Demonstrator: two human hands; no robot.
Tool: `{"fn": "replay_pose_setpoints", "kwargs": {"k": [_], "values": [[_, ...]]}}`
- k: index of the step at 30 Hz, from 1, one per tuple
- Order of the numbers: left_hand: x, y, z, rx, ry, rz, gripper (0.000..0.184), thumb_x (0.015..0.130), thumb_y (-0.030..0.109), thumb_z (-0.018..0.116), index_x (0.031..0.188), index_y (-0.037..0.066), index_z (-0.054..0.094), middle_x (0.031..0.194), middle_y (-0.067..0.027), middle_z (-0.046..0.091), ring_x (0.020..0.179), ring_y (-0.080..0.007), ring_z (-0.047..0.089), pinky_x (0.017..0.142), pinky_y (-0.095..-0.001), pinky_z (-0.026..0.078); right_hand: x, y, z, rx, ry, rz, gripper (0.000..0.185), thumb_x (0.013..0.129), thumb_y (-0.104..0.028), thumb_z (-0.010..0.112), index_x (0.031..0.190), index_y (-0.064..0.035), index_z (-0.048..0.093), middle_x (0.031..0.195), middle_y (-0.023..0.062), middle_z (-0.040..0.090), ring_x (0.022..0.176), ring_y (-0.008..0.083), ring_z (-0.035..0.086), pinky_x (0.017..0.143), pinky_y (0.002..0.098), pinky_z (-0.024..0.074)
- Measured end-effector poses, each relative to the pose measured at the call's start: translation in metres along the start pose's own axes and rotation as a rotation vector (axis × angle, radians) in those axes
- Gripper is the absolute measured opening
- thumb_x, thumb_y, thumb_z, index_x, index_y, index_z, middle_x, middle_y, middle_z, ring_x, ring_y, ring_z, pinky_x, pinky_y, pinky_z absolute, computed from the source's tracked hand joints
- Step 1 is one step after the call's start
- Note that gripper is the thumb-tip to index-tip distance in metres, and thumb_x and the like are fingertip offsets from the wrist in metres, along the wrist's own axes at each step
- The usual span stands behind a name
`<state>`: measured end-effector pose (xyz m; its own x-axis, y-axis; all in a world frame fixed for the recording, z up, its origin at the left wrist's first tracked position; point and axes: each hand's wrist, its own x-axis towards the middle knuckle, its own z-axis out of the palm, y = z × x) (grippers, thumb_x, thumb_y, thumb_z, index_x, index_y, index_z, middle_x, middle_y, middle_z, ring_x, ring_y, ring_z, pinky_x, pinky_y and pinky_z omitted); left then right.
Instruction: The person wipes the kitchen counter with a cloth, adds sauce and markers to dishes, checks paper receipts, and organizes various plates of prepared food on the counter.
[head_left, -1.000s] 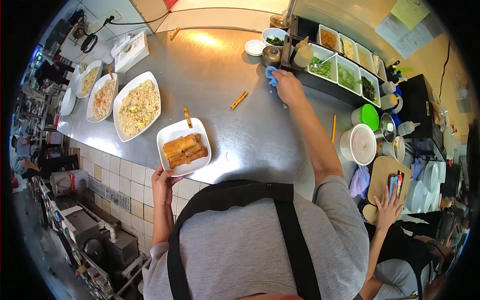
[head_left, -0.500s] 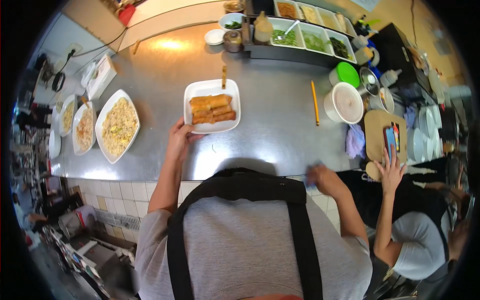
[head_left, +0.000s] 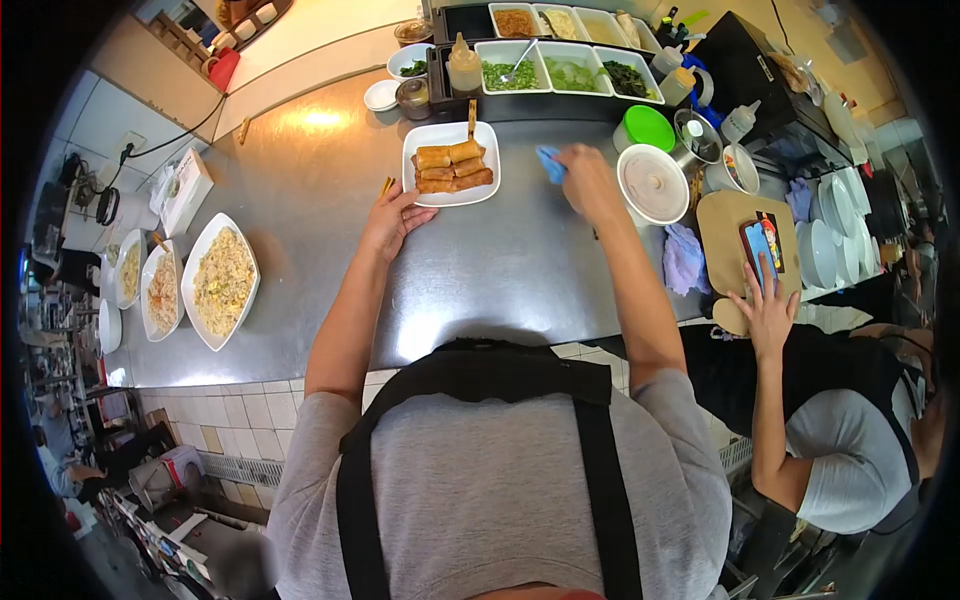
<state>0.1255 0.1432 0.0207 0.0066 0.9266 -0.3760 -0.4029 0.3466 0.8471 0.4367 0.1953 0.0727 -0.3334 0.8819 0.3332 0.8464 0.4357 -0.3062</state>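
Note:
A white rectangular dish (head_left: 455, 200) with several golden-brown fried rolls (head_left: 452, 167) rests on the steel counter. My left hand (head_left: 393, 218) grips its lower left corner, thumb at the rim and fingers along the underside. To the right of the dish, my right hand (head_left: 590, 182) is closed on a small blue cloth (head_left: 551, 165), held over or against the counter; I cannot tell whether it touches. A wooden stick (head_left: 472, 118) stands out behind the dish's far edge.
Plates of fried rice (head_left: 222, 285) stand on the left. A topping rack (head_left: 545, 107) is at the back. Right of my arm are a white lidded tub (head_left: 653, 184), a purple cloth (head_left: 684, 262) and a brown board (head_left: 722, 235), where a co-worker's hand (head_left: 765, 308) touches a phone (head_left: 759, 248).
My right hand has come up from the counter's front edge to beside the dish, with the blue cloth. My left hand and the dish sit farther back; the view has also shifted.

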Motion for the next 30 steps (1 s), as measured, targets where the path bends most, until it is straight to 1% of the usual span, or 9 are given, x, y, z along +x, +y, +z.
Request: {"fn": "replay_pose_setpoints", "kwargs": {"k": [5, 9, 15, 16, 19, 22, 24, 26, 30], "values": [[-0.007, 0.000, 0.002, 0.038, 0.045, -0.009, 0.032, 0.091, 0.011, 0.052, 0.120, -0.001, 0.049, 0.101, -0.0159, 0.064, 0.082, -0.0219, 0.067, 0.071, -0.0295, 0.058, -0.008, 0.008, 0.060, -0.128, -0.026, -0.058, 0.027, 0.079, -0.004, 0.049, 0.103, -0.0025, 0.062, 0.106, 0.0178, 0.059, 0.095, 0.0357, 0.055, 0.083, 0.0435, 0.0468], [-0.013, -0.009, 0.006, 0.046, 0.018, -0.012, 0.034, 0.090, 0.011, 0.052, 0.122, -0.001, 0.049, 0.100, -0.0153, 0.064, 0.080, -0.0210, 0.067, 0.070, -0.0285, 0.057, -0.125, -0.026, 0.016, -0.038, -0.129, -0.066, 0.046, 0.072, 0.004, 0.050, 0.116, -0.0084, 0.058, 0.115, 0.0155, 0.056, 0.102, 0.0358, 0.052, 0.090, 0.0401, 0.0449], [-0.017, -0.035, 0.044, -0.013, -0.011, 0.008, 0.034, 0.089, 0.017, 0.055, 0.120, 0.003, 0.053, 0.098, -0.0139, 0.065, 0.083, -0.0218, 0.066, 0.075, -0.0314, 0.055, -0.202, -0.024, -0.080, 0.502, -0.757, 0.161, 0.034, 0.074, -0.003, 0.059, 0.107, -0.0075, 0.064, 0.111, 0.0137, 0.059, 0.100, 0.0336, 0.057, 0.086, 0.0375, 0.0479], [-0.017, -0.036, 0.043, -0.020, -0.025, 0.017, 0.036, 0.089, 0.020, 0.057, 0.121, 0.005, 0.053, 0.098, -0.0144, 0.065, 0.080, -0.0242, 0.065, 0.075, -0.0328, 0.054, -0.202, -0.015, -0.087, 0.418, -0.610, 0.181, 0.035, 0.074, -0.002, 0.058, 0.108, -0.0054, 0.062, 0.110, 0.0156, 0.060, 0.099, 0.0346, 0.058, 0.087, 0.0379, 0.0472], [-0.032, -0.007, 0.028, 1.010, 0.270, 0.469, 0.031, 0.087, 0.019, 0.057, 0.115, 0.006, 0.058, 0.097, -0.0166, 0.062, 0.081, -0.0307, 0.062, 0.074, -0.0381, 0.051, -0.189, 0.014, -0.088, 0.044, -0.177, 0.275, 0.034, 0.075, 0.000, 0.055, 0.109, 0.0012, 0.060, 0.111, 0.0221, 0.057, 0.099, 0.0363, 0.058, 0.088, 0.0399, 0.0464], [-0.017, -0.004, -0.018, 1.376, 0.588, 0.905, 0.026, 0.084, 0.016, 0.057, 0.106, 0.004, 0.062, 0.097, -0.0188, 0.060, 0.086, -0.0349, 0.058, 0.075, -0.0429, 0.048, -0.185, 0.020, -0.028, -0.233, -0.247, 0.233, 0.038, 0.078, -0.004, 0.054, 0.115, 0.0039, 0.055, 0.118, 0.0258, 0.052, 0.106, 0.0383, 0.053, 0.091, 0.0414, 0.0439], [-0.023, -0.016, -0.041, 1.427, 0.592, 0.710, 0.023, 0.082, 0.015, 0.056, 0.101, 0.004, 0.063, 0.094, -0.0181, 0.059, 0.088, -0.0339, 0.058, 0.076, -0.0425, 0.047, -0.157, -0.023, 0.003, -0.248, -0.347, 0.109, 0.040, 0.080, -0.007, 0.052, 0.119, 0.0019, 0.053, 0.121, 0.0247, 0.050, 0.110, 0.0388, 0.050, 0.093, 0.0421, 0.0419], [-0.042, -0.015, -0.063, 1.423, 0.606, 0.574, 0.021, 0.082, 0.014, 0.056, 0.099, 0.004, 0.063, 0.092, -0.0176, 0.058, 0.088, -0.0334, 0.058, 0.076, -0.0421, 0.047, -0.125, -0.087, 0.032, 0.182, -0.324, 0.355, 0.036, 0.086, -0.011, 0.049, 0.119, 0.0024, 0.053, 0.123, 0.0253, 0.050, 0.110, 0.0385, 0.050, 0.093, 0.0431, 0.0418], [-0.156, -0.024, -0.076, 1.153, 0.734, 0.502, 0.024, 0.085, 0.015, 0.056, 0.106, 0.006, 0.064, 0.089, -0.0159, 0.057, 0.084, -0.0335, 0.057, 0.075, -0.0399, 0.047, -0.054, -0.156, 0.095, -0.035, -0.344, -0.334, 0.036, 0.096, -0.021, 0.037, 0.113, 0.0052, 0.053, 0.116, 0.0249, 0.052, 0.107, 0.0388, 0.051, 0.092, 0.0454, 0.0414]]}}
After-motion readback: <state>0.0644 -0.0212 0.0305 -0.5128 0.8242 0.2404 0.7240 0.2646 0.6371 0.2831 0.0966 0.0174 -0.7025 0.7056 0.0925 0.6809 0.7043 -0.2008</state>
